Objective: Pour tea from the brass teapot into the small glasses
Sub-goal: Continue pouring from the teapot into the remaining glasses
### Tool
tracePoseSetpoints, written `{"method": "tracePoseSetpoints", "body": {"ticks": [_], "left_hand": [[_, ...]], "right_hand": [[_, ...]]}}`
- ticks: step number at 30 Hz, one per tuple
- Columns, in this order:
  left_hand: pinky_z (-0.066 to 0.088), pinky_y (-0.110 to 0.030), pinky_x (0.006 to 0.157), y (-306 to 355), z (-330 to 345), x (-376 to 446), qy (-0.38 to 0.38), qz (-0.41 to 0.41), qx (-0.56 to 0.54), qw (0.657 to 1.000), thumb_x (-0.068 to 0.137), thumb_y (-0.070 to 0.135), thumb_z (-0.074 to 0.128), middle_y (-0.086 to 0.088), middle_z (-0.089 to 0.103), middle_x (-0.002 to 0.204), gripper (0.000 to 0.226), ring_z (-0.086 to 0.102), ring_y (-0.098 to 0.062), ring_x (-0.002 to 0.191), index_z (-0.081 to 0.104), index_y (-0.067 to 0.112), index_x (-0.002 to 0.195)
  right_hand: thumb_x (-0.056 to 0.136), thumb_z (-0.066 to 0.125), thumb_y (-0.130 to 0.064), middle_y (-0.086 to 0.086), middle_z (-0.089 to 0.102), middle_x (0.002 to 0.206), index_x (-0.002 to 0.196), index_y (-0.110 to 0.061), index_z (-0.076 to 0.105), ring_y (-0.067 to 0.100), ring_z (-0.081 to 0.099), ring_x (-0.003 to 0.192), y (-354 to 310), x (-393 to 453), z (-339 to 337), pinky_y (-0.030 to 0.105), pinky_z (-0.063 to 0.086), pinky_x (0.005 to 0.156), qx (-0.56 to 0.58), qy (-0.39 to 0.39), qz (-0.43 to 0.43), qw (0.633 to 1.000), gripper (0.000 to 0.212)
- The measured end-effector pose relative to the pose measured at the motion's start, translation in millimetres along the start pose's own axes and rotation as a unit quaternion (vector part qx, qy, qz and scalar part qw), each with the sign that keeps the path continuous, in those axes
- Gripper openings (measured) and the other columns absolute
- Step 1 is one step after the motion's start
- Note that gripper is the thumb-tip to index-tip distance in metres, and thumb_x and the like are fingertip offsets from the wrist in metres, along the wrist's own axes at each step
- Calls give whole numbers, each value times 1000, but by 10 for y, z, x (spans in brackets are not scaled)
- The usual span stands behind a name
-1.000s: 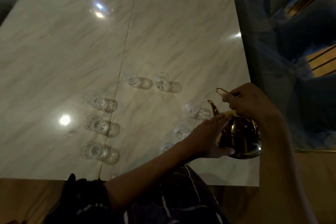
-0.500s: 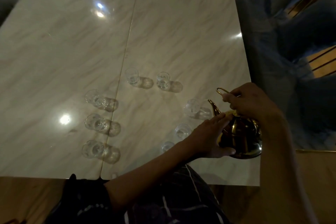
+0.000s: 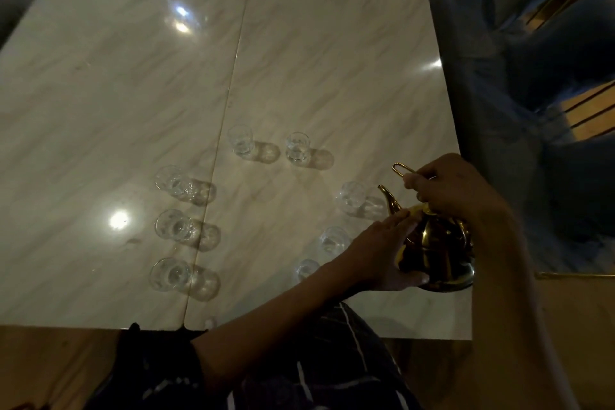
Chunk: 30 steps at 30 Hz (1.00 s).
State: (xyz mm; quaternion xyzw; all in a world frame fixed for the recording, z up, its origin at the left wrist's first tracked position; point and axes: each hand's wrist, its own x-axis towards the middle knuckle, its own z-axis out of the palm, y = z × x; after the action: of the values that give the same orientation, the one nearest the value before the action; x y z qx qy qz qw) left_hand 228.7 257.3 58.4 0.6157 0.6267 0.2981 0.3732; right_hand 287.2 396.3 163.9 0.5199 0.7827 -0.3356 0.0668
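Observation:
A shiny brass teapot [image 3: 439,253] stands near the table's right front corner, its spout [image 3: 389,200] pointing up and left. My left hand [image 3: 382,250] lies flat against the pot's left side. My right hand [image 3: 452,190] grips the thin brass handle [image 3: 401,168] above the lid. Several small clear glasses stand on the marble: three in a column at the left [image 3: 171,226], two farther back [image 3: 298,148], and three close to the pot [image 3: 351,196], the nearest partly hidden by my left wrist.
The marble table [image 3: 299,60] has a seam running front to back and bright light reflections. Blue upholstered chairs [image 3: 532,110] stand along the right edge. My dark striped clothing [image 3: 299,373] is at the table's front edge.

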Motion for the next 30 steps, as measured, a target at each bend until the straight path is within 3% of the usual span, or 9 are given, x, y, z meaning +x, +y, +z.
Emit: {"method": "tracePoseSetpoints", "body": {"ticks": [4, 11, 16, 23, 30], "left_hand": [[38, -51, 117, -13, 5, -2, -6, -9, 3, 1000, 85, 44, 80, -12, 23, 168, 101, 33, -34, 149, 20, 16, 161], [38, -45, 116, 29, -35, -5, 0, -4, -7, 1000, 86, 37, 81, -11, 31, 164, 97, 40, -31, 144, 24, 12, 160], [42, -48, 114, 5, -14, -3, 2, -8, -12, 1000, 84, 38, 82, -10, 33, 163, 98, 43, -31, 142, 25, 14, 160], [41, -51, 114, -31, -10, 11, -5, -23, -8, 1000, 82, 41, 82, -11, 31, 164, 100, 39, -32, 145, 24, 15, 160], [31, -49, 122, -35, -35, -6, -17, -23, -2, 1000, 85, 39, 81, -15, 24, 167, 100, 26, -32, 153, 22, 11, 161]], "right_hand": [[89, 68, -38, 11, 71, 87, 102, -10, 76, 30, 70, 88, 13, 22, 17, 48, 59, 84, 3, 1, 7, 1000, 32], [90, 66, -38, 10, 70, 86, 103, -10, 74, 26, 69, 84, 8, 29, 24, 49, 59, 84, 5, -10, 10, 1000, 31], [91, 66, -37, 9, 70, 85, 101, -10, 75, 27, 69, 87, 9, 36, 33, 49, 58, 86, 5, -15, 7, 1000, 30], [88, 68, -42, 10, 70, 86, 98, -12, 74, 29, 69, 87, 31, 64, 61, 49, 58, 85, 9, -4, 14, 1000, 32], [90, 67, -38, 9, 70, 80, 97, -10, 75, 27, 68, 78, 26, 59, 82, 46, 59, 80, 13, -9, 12, 1000, 30]]}}
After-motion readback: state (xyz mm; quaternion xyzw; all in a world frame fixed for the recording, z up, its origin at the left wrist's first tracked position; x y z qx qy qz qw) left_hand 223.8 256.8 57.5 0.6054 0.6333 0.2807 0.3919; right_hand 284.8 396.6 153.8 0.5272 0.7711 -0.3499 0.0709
